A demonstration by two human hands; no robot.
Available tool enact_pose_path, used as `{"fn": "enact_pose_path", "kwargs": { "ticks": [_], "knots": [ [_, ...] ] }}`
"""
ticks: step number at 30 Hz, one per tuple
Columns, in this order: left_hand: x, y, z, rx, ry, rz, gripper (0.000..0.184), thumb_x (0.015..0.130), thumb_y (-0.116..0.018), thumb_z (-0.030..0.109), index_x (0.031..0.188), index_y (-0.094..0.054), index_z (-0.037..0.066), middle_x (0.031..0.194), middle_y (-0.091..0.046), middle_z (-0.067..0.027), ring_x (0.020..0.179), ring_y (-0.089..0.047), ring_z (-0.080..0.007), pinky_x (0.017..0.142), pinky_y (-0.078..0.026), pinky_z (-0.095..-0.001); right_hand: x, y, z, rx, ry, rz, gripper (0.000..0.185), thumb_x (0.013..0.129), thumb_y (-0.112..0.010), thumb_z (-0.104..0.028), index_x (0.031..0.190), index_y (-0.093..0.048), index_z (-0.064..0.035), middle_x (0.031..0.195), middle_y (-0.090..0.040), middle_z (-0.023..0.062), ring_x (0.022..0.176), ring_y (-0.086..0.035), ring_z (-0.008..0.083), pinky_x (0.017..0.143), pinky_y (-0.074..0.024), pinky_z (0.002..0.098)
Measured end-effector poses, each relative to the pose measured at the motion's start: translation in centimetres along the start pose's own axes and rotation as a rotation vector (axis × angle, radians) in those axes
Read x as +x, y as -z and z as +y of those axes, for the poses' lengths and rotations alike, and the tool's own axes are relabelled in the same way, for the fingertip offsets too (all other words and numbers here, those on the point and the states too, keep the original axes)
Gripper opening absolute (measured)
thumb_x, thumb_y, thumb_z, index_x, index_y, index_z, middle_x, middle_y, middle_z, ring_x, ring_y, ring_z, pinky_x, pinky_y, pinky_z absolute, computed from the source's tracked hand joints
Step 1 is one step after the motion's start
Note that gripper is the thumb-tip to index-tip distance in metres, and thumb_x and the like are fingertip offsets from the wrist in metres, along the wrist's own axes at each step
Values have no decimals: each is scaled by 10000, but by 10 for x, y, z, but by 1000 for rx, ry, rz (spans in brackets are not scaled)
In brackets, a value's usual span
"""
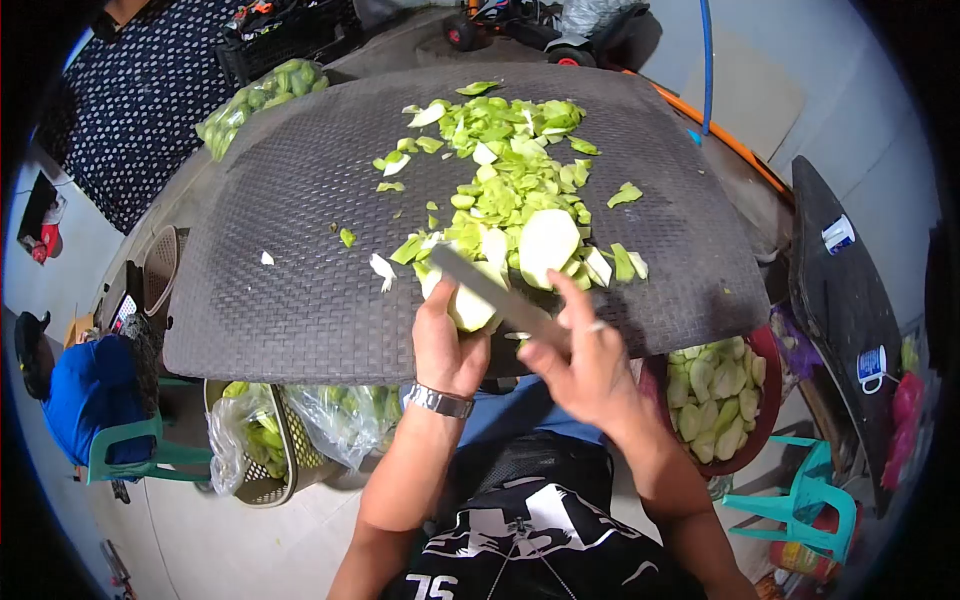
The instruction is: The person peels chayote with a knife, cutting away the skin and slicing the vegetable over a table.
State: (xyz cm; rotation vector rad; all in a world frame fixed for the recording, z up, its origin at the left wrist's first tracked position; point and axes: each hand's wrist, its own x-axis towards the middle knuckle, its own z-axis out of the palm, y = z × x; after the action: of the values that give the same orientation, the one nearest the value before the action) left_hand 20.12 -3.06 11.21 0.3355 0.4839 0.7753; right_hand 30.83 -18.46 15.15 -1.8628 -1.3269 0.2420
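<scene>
Woven-textured dark tabletop (300, 240) stretched before you, green peelings (512, 185) strewn from its middle toward twelve o'clock; near its six o'clock edge your left hand (450, 350) held a pale peeled vegetable (468, 310), fingers curled around it, while your right hand (588, 365) clasped a knife (490, 290), blade toward ten o'clock; another peeled piece (549, 243) lay at two o'clock from the held one

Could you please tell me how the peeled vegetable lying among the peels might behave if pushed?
The peeled vegetable may be slippery, since its pale surface looks skinless. It could rock or roll, given its rounded outline, though the loose peels around it might slow it. It seems fairly firm, without visible sagging.
</scene>
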Motion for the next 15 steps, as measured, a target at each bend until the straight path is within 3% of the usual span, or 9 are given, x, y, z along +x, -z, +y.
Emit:
{"fn": "enact_pose_path", "kwargs": {
  "ticks": [2, 10, 15],
  "knots": [
    [0, 13, -4, -11, 58, -33, 318, 1069, -621, 322, 1267, -616, 73, 1157, -721, -71, 1046, -708, -232, 904, -581, -409, -5, -15, 1, -57, 125, -17, 985, 937, -719, -597, 1609, -311, -3, 1238, -673, 337, 904, -748, 482, 757, -622, 519],
    [-13, 4, -14, 59, 56, -37, 352, 1040, -657, 387, 1234, -643, 94, 1131, -734, -69, 1016, -716, -227, 882, -586, -408, 3, -26, 10, -135, 271, 39, 1040, 953, -683, -614, 1641, -233, 23, 1227, -685, 330, 840, -749, 472, 693, -623, 512],
    [-15, 4, -19, 38, 51, -30, 337, 1047, -655, 349, 1240, -629, 73, 1137, -729, -80, 1006, -715, -228, 868, -587, -396, 7, -17, 7, -103, 179, -71, 1001, 967, -656, -612, 1620, -254, 30, 1191, -685, 348, 808, -731, 493, 666, -600, 548]
  ]
}}
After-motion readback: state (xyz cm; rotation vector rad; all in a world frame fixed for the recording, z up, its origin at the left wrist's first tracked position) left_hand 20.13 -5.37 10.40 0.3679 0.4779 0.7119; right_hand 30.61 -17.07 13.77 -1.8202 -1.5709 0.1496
